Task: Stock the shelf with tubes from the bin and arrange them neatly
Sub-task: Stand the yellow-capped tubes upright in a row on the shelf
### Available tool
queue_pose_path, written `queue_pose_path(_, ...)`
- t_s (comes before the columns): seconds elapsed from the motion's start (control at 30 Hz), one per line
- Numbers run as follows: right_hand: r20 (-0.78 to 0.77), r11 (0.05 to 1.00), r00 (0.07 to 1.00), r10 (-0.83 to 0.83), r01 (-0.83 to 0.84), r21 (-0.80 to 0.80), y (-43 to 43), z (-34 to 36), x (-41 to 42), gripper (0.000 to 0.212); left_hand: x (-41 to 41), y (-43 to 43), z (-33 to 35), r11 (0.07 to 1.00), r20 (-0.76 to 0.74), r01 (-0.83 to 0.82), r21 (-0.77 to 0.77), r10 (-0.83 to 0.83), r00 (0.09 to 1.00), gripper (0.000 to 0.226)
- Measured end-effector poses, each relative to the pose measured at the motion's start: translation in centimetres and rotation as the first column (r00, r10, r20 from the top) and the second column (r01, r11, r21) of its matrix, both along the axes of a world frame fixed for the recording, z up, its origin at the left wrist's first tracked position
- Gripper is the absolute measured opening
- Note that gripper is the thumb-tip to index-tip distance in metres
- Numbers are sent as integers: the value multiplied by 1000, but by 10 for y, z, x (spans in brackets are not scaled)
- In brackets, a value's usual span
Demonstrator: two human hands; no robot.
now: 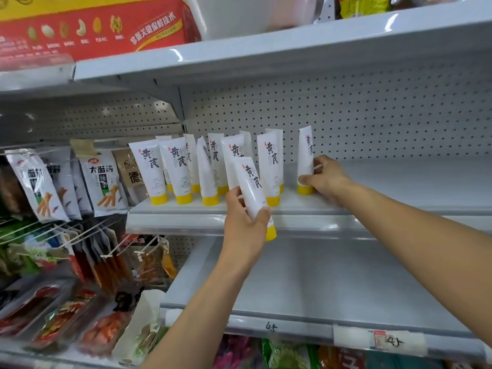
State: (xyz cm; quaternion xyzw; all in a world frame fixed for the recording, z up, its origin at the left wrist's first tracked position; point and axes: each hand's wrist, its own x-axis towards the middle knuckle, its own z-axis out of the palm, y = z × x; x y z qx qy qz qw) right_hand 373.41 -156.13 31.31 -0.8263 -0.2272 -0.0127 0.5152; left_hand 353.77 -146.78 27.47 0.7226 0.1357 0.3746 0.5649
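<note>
**Desk:** How far along are you?

**Me:** Partway, I judge. Left of my left hand [241, 217], a cluster of tubes [181, 169] stands cap-down on the shelf [372, 219], several leaning.

**Desk:** And the hands?

**Me:** My left hand's fingers wrap a tilted tube [251, 187], held just in front of the shelf edge and not yet placed. Between my hands stands a pair of tubes [270, 166]. My right hand [326, 177] pinches the end tube [305, 155], upright, with its yellow cap on the shelf.

**Desk:** The bin?

**Me:** Out of view, so I can't tell what's left in it. Right of my right hand the shelf has room, and I judge the straightening is not done.
</note>
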Motion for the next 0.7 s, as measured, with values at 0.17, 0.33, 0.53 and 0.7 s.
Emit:
queue_pose_path(0.17,-20,999,1000,-11,10,-39,-1,0,-1,59,-1,3,2,1000,-10,4,-7,-4,1000,54)
queue_pose_path(0.33,14,998,997,-70,70,-4,-12,6,-22,60,-4,4,3,999,-8,23,-27,-23,1000,50)
queue_pose_path(0.53,92,906,904,418,-407,-112,-18,10,-91,26,-2,0,7,997,47,74,-34,-72,996,46)
queue_pose_path(0.7,-67,805,820,568,-571,-164,-21,3,-107,49,2,-6,9,992,91,121,-34,-117,989,47)
